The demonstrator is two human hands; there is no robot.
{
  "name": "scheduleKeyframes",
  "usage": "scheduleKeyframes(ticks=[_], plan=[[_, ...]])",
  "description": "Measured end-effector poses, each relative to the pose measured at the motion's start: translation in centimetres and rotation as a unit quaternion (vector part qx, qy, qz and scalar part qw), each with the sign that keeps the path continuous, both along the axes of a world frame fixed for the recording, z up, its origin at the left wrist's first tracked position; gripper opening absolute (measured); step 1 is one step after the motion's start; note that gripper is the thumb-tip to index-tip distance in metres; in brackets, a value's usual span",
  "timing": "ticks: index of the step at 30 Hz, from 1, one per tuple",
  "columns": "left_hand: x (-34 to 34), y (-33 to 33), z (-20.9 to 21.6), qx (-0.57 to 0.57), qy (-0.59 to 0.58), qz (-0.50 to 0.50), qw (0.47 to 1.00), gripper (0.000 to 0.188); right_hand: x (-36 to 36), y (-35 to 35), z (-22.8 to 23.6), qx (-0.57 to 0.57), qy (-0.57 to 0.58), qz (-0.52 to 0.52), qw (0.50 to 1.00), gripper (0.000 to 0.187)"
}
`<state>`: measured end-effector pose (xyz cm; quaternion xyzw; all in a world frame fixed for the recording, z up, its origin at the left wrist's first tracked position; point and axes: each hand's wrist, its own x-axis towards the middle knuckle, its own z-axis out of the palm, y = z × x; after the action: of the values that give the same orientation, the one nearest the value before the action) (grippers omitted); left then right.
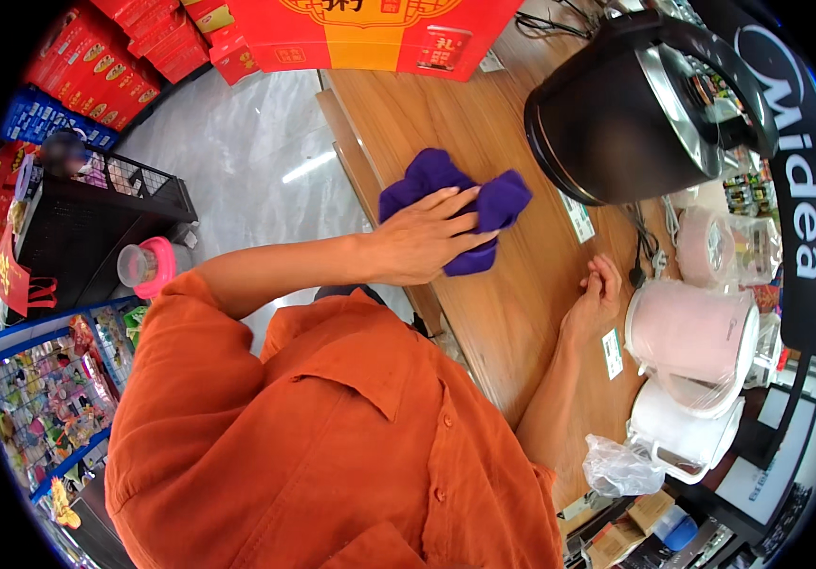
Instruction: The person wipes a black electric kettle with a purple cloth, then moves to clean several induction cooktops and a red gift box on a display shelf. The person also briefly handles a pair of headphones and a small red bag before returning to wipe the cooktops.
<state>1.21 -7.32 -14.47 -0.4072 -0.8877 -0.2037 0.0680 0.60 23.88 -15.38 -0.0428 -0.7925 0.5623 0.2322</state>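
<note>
My left hand (427,237) presses a bunched purple cloth (505,196) against the wooden countertop (484,114). Its fingers stretch over the cloth, and folds stick out around them. Across the counter, my right hand (600,289) hovers over or rests on the wood; contact is unclear. Its fingers are loosely curled, with nothing visible in them. Close to this hand stand a pink kettle (687,332) under clear plastic and some black cable. Beyond the cloth, to the right, is a large black pressure cooker (626,114) with a silver band.
White price tags (613,354) lie along the counter. A white kettle (702,436) and crumpled clear plastic (621,465) stand near right. A red gift box (360,38) sits at the far end. On the left, beyond grey floor (247,161), is a black cabinet (85,228) with a pink-lidded jar (154,267).
</note>
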Motion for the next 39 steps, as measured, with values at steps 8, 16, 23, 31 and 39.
scheduleKeyframes(ticks=[8, 16, 23, 31, 39], plan=[[-8.6, -4.7, 0.6, -0.123, 0.011, 0.188, 0.974, 0.079, -0.5, -0.3, 0.1, 0.074, -0.035, -0.009, 0.997, 0.022], [-9.3, 6.5, 1.0, -0.029, -0.023, 0.165, 0.986, 0.082, -1.2, -0.9, 0.8, 0.097, -0.019, -0.051, 0.994, 0.022], [-1.4, 1.2, -1.0, -0.024, 0.063, -0.002, 0.998, 0.074, -0.4, -1.7, 1.2, 0.109, -0.036, -0.075, 0.991, 0.022], [0.2, -8.1, -1.5, 0.082, -0.055, 0.199, 0.975, 0.083, 0.0, -0.6, -0.1, 0.123, -0.029, -0.047, 0.991, 0.022], [-3.5, -4.7, -3.5, 0.509, -0.060, 0.415, 0.752, 0.076, -0.8, -0.1, 0.0, 0.096, -0.028, -0.026, 0.995, 0.021]])
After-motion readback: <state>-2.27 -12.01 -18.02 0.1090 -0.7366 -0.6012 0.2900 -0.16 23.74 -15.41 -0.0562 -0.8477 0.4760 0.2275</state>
